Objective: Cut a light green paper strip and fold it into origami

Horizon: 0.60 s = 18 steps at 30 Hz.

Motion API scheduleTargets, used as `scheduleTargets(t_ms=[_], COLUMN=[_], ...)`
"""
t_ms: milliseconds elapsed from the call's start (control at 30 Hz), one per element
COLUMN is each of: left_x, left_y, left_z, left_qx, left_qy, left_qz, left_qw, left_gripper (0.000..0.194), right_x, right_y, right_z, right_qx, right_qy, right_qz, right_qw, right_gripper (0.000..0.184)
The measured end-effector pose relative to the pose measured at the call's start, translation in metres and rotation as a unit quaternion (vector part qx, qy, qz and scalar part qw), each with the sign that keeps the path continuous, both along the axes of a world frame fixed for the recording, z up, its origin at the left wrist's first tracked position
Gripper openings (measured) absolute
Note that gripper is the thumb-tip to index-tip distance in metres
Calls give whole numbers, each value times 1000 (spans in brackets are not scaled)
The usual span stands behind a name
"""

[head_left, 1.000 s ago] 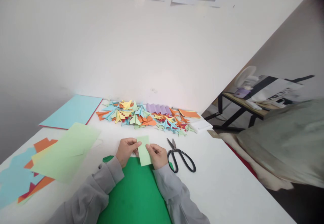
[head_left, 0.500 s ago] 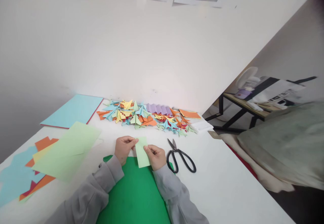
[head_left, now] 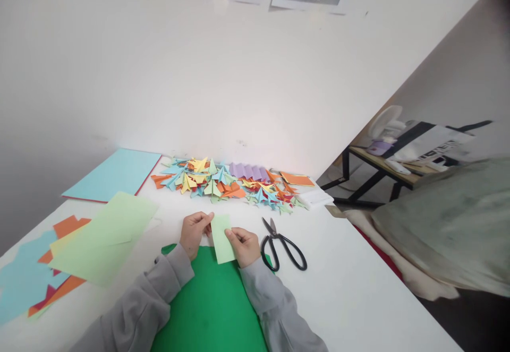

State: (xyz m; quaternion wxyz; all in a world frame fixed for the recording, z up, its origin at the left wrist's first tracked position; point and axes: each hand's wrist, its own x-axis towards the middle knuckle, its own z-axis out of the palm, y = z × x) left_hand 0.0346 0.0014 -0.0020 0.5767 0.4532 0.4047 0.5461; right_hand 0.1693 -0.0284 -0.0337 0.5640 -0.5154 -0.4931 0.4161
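Observation:
A small light green paper rectangle is held upright between my two hands, above a green sheet. My left hand pinches its upper left corner between thumb and fingers. On the right edge, the thumb of my right hand lies on the front of the paper, with the fingers behind it. Black-handled scissors lie to the right of my right hand, blades slightly apart and pointing away from me. Behind the hands is a long pile of folded paper planes in several colours.
Larger light green paper overlaps coloured scraps on the left. A blue sheet is at the back left. A pleated purple paper and an orange stack lie near the wall. Beyond the table's right edge sits another person.
My left thumb has shifted slightly up and left at the paper's corner. The whole view has slid a little, and both hands still hold the paper.

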Motion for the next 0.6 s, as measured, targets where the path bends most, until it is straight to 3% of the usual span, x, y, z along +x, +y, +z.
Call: scheduleTargets(t_ms=[233,400,500,600], left_x=[4,5,6,6], left_y=[-3,-2,-2,-4], left_z=[0,-2,-2,-4], left_qx=[-14,-20,-13,46], left_qy=[100,118,136,197], left_qz=[-88,-101,-108,-78], left_qw=[991,988,985,976], left_gripper=[28,25,20,20], right_x=[1,2,0,-11], right_y=[2,3,-3,-15], right_z=[-2,-5,5,22], right_qx=[1,24,59,141], right_qy=[1,-121,-280,-443], right_qz=[-2,-18,-33,-102], right_qw=[1000,992,958,879], right_gripper=[30,32,32,46])
